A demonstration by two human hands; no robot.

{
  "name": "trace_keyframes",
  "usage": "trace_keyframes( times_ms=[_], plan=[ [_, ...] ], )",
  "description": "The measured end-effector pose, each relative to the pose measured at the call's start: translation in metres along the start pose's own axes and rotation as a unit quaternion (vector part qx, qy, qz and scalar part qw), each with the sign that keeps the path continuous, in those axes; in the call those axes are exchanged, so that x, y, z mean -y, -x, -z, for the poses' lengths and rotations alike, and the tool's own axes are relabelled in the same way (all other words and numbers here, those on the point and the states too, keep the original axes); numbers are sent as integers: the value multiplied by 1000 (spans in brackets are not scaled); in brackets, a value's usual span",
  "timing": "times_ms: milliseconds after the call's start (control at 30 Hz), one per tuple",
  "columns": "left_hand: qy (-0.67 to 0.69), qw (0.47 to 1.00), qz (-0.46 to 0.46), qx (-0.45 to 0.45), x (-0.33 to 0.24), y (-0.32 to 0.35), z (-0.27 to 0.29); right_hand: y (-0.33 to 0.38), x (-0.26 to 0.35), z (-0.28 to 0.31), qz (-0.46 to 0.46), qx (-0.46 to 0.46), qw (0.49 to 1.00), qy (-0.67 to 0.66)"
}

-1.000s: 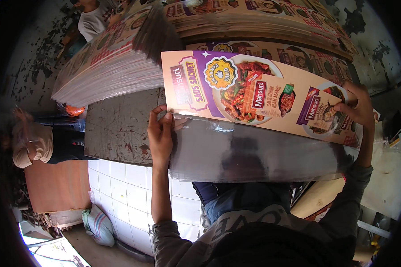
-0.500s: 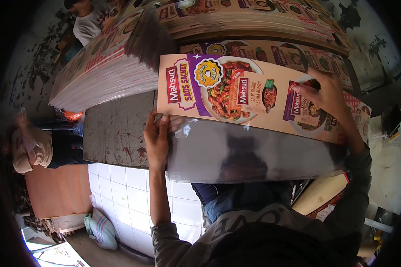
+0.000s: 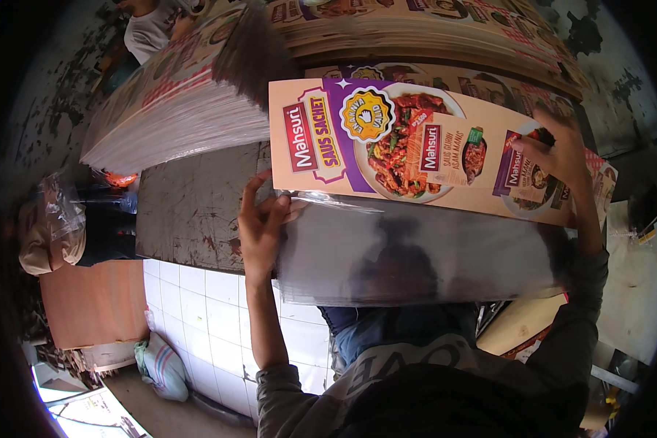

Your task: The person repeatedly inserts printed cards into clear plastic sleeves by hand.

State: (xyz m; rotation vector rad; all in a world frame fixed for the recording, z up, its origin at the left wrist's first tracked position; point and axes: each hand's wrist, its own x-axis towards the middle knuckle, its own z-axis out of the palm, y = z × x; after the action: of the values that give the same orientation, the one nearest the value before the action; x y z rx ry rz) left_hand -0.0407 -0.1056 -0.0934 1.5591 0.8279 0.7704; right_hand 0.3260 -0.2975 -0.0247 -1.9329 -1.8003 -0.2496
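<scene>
We hold a long printed cardboard sheet (image 3: 416, 150) above the dark worktable (image 3: 190, 212). Our left hand (image 3: 261, 223) pinches its glossy lower edge; our right hand (image 3: 558, 157) grips its far end, beside a tall stack of printed sheets (image 3: 175, 109).

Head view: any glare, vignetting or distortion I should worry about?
Head view: glare and a dark reflection on the clear plastic sheet; black fisheye vignette at the corners; worktable edges bow; left hand and printed card reasonably sharp; window corner blown out.

Printed card (image 3: 416, 146): glossy cardboard. Film sheets (image 3: 423, 252): clear, shiny plastic. Tabletop (image 3: 190, 212): worn, scratched, matt. Wall tiles (image 3: 197, 314): smooth white ceramic.
</scene>
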Motion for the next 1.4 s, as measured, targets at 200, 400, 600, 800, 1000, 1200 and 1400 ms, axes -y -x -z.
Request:
trace_keyframes(
  times_ms=[200, 400, 600, 800, 1000, 1200, 1400],
  plan=[
    [38, 999, 5, -37, 2, 3, -5, 4, 2, -7, -36, -36, 998, -24],
    [39, 999, -18, -24, 3, 3, -3, 1, 4, -2, -8, -29, 1000, 5],
    [58, 998, -7, -38, 4, 2, -6, 1, 4, -4, 11, -36, 999, 8],
    [20, 999, -4, -41, 4, 3, -3, 4, 1, -2, -19, -30, 999, 0],
    [39, 999, -13, -33, 2, 3, -4, 1, 10, -4, 10, -88, 996, -18],
    [2, 999, -20, -34, 1, 2, -4, 4, 3, 2, -22, -20, 1000, 5],
    [28, 999, -11, -40, 0, 2, -5, 3, 5, -2, -47, -16, 999, -2]
  ],
)
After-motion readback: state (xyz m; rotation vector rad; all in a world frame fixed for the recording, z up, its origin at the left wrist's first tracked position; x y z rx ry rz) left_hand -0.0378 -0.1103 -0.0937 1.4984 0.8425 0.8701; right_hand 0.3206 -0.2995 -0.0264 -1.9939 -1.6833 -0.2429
